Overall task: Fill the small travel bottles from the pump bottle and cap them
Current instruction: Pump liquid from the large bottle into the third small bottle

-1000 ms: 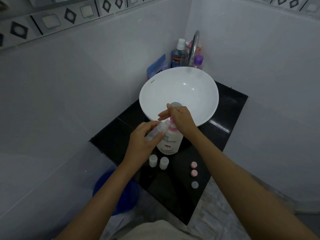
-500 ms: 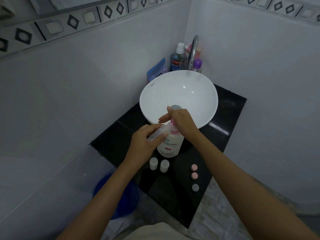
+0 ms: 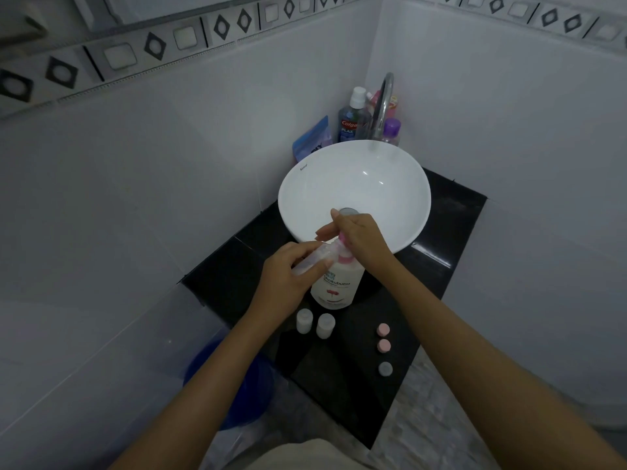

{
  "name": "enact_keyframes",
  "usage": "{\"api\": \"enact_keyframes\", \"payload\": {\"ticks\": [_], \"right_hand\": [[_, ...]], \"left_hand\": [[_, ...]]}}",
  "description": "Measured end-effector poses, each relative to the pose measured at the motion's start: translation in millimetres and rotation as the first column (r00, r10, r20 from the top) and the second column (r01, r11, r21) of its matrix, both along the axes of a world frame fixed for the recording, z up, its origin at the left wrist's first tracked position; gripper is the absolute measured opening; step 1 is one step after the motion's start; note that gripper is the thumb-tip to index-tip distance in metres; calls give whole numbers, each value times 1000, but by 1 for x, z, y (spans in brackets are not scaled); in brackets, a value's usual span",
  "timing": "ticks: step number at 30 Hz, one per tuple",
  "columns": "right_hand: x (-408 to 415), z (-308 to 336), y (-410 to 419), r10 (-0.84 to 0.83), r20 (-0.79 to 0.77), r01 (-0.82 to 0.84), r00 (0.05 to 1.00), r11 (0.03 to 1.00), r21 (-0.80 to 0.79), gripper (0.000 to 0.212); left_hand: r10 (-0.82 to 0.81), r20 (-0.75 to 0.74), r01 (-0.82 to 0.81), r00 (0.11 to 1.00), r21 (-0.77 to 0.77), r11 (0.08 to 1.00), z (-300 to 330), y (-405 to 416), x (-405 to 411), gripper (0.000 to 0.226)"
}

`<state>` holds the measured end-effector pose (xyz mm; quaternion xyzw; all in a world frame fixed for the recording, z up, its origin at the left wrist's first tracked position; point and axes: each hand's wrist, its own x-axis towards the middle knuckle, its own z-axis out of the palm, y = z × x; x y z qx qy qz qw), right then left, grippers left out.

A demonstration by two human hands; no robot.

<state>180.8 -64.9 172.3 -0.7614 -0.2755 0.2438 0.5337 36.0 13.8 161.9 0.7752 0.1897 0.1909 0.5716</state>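
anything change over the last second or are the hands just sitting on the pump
Almost nothing changed. The right hand stays on the head of the pump bottle, and the left hand still holds a clear travel bottle tilted at the spout; any pumping motion is too slight to tell. The two uncapped bottles and three loose caps have not moved on the black counter. Only the camera shifted slightly.

Two bare forearms, no sleeves, watch or rings visible; left hand, right hand; light beige garment at bottom edge
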Motion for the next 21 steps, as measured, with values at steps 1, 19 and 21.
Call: {"api": "enact_keyframes", "payload": {"ticks": [1, 19, 21], "right_hand": [[0, -1, 1, -21, -2, 21, 1000, 1000, -2, 46], [-2, -3, -2, -33, -81, 35, 996, 999, 26, 49], [-4, -6, -1, -66, -133, 68, 989, 998, 11, 49]], "left_hand": [[-3, 2, 3, 1000, -12, 1000, 0, 0, 0, 26], [-11, -6, 10, 1000, -64, 998, 5, -1, 1, 23], [-8, -16, 7, 1000, -65, 998, 3, -1, 3, 23]]}}
